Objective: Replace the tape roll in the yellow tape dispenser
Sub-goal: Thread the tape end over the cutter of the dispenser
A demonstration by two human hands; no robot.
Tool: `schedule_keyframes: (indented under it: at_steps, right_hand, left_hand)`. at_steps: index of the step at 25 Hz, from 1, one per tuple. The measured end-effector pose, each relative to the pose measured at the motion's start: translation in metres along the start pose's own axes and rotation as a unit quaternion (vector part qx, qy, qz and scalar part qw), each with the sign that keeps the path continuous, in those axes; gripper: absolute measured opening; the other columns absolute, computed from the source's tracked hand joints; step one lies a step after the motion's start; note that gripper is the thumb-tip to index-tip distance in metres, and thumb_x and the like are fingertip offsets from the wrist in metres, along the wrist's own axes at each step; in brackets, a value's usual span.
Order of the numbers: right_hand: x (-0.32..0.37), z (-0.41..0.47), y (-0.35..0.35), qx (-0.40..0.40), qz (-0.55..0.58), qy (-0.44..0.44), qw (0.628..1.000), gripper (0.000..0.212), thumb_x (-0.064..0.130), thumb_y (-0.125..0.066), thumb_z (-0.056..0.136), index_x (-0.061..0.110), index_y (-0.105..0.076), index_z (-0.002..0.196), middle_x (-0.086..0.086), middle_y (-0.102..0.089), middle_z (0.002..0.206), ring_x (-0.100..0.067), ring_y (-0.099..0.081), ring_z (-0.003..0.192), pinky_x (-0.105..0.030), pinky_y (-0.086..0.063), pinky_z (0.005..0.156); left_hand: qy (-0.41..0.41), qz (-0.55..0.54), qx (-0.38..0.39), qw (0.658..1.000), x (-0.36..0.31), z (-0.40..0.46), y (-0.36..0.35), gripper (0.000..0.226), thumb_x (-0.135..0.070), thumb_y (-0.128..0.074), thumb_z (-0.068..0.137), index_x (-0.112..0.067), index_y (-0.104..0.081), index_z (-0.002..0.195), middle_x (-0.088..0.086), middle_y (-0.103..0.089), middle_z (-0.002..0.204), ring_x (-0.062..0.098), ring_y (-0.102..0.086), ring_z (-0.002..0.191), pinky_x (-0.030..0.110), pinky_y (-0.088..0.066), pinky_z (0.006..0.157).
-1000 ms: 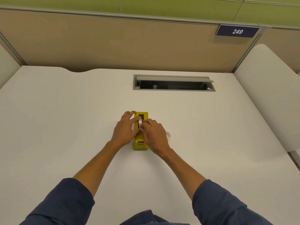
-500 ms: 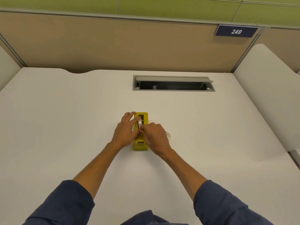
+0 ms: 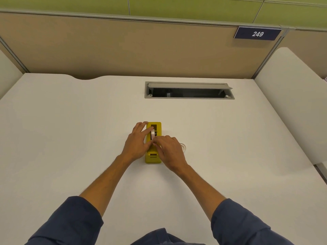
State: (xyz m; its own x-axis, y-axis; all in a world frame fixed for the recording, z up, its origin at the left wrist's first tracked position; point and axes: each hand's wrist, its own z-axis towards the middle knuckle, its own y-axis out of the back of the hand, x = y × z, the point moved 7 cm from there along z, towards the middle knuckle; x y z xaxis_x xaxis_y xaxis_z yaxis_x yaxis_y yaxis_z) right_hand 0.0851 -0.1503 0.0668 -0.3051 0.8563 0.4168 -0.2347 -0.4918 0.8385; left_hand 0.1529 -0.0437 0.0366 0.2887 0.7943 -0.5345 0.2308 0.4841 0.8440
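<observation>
The yellow tape dispenser (image 3: pixel 153 157) lies on the white desk (image 3: pixel 70 138), its long axis pointing away from me. A whitish tape roll (image 3: pixel 152 134) on a dark hub stands upright in its slot. My left hand (image 3: pixel 137 144) rests against the dispenser's left side, with fingers touching the roll. My right hand (image 3: pixel 169 150) covers the dispenser's right middle, and its fingertips pinch at the near side of the roll. A clear, thin tape ring (image 3: pixel 183 147) lies flat on the desk just right of my right hand, partly hidden by it.
An open grey cable tray (image 3: pixel 189 90) is recessed in the desk beyond the dispenser. A beige partition (image 3: pixel 123 46) with a "249" sign (image 3: pixel 257 33) closes the far edge. A neighbouring desk (image 3: pixel 292 96) adjoins on the right.
Both hands stay on the dispenser. My right hand's fingertips have shifted slightly along the roll; the dispenser has not moved.
</observation>
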Motion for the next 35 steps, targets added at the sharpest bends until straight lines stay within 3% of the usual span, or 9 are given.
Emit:
schedule_keyframes:
  at_steps: [5, 17, 20, 24, 35]
  right_hand:
    - [-0.001, -0.003, 0.003, -0.033, 0.001, 0.002, 0.999, 0.01, 0.013, -0.063, 0.091, 0.011, -0.067, 0.099, -0.005, -0.072, 0.099, -0.027, -0.065, 0.084, -0.037, -0.048, 0.068]
    - [-0.001, -0.01, 0.006, -0.052, 0.002, 0.004, 0.999, 0.013, 0.011, -0.067, 0.088, 0.008, -0.069, 0.1, -0.007, -0.074, 0.1, -0.026, -0.068, 0.085, -0.034, -0.05, 0.071]
    - [-0.002, -0.01, 0.004, -0.047, 0.002, -0.002, 0.999, 0.011, 0.012, -0.064, 0.09, 0.009, -0.068, 0.1, -0.007, -0.073, 0.097, -0.026, -0.067, 0.084, -0.035, -0.05, 0.071]
    - [-0.002, -0.01, 0.002, -0.034, 0.002, -0.009, 0.999, 0.012, 0.014, -0.061, 0.092, 0.009, -0.067, 0.101, -0.008, -0.073, 0.097, -0.027, -0.066, 0.083, -0.035, -0.048, 0.072]
    - [0.007, -0.01, 0.002, -0.023, -0.021, -0.02, 0.999, 0.011, 0.014, -0.06, 0.093, 0.008, -0.067, 0.099, -0.009, -0.072, 0.095, -0.028, -0.066, 0.082, -0.036, -0.048, 0.073]
  left_hand:
    - [-0.003, -0.001, 0.006, 1.0, 0.0, -0.001, -0.001, 0.058, -0.047, -0.049, 0.091, -0.027, -0.034, 0.144, -0.003, -0.019, 0.158, 0.02, -0.009, 0.147, 0.05, -0.026, 0.115]
    - [0.0, 0.004, 0.005, 1.0, 0.001, 0.0, -0.004, 0.064, -0.049, -0.05, 0.089, -0.027, -0.03, 0.146, -0.003, -0.017, 0.159, 0.02, -0.009, 0.147, 0.05, -0.026, 0.114]
    - [-0.001, -0.059, 0.011, 0.998, 0.005, -0.004, -0.006, 0.067, -0.041, -0.053, 0.091, -0.027, -0.021, 0.148, -0.005, -0.014, 0.159, 0.018, -0.008, 0.147, 0.047, -0.024, 0.114]
    - [-0.008, -0.096, 0.019, 0.995, 0.01, -0.01, -0.009, 0.063, -0.019, -0.052, 0.092, -0.028, -0.024, 0.147, -0.008, -0.012, 0.159, 0.017, -0.009, 0.147, 0.047, -0.024, 0.117]
    - [-0.012, -0.082, 0.013, 0.996, 0.014, -0.012, -0.011, 0.061, -0.023, -0.052, 0.093, -0.043, -0.024, 0.144, -0.008, -0.015, 0.159, 0.018, -0.012, 0.146, 0.049, -0.03, 0.11]
